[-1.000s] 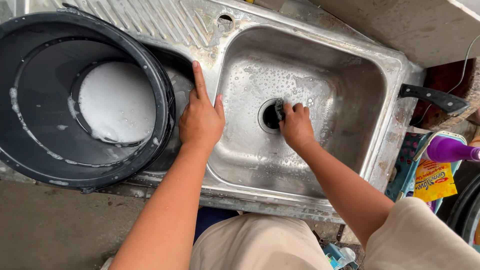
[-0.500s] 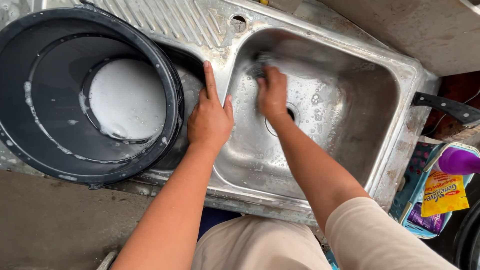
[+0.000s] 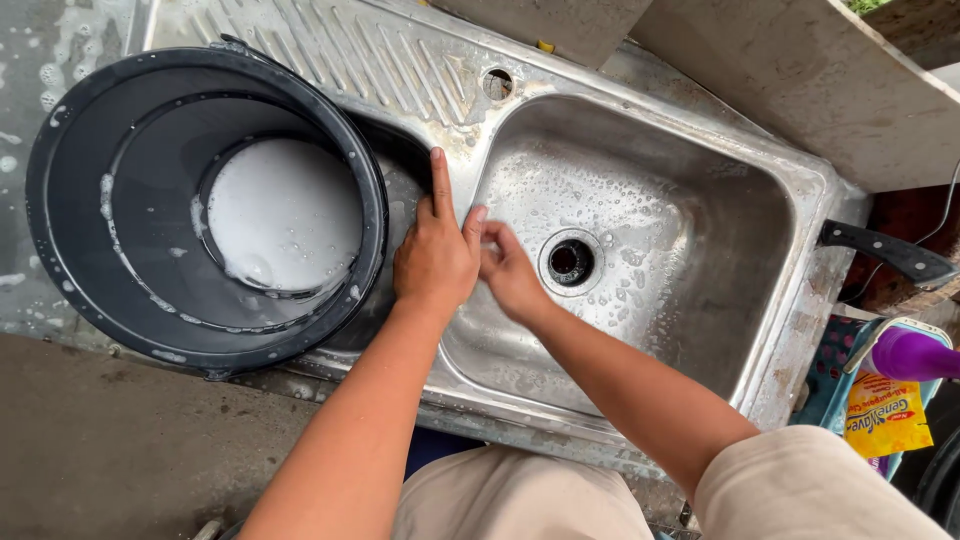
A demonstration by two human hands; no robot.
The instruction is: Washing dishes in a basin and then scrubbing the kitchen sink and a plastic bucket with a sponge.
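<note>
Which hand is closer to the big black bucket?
Left. The left hand rests on the sink edge right beside the bucket; the right hand is farther away, inside the sink.

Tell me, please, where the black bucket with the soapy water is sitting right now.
In the head view, the black bucket sits on the sink's ribbed drainboard, left of the steel basin, with the left hand resting just beside its right rim.

Wet stainless-steel sink [image 3: 700,180], glossy black plastic tub [image 3: 70,250]
</note>
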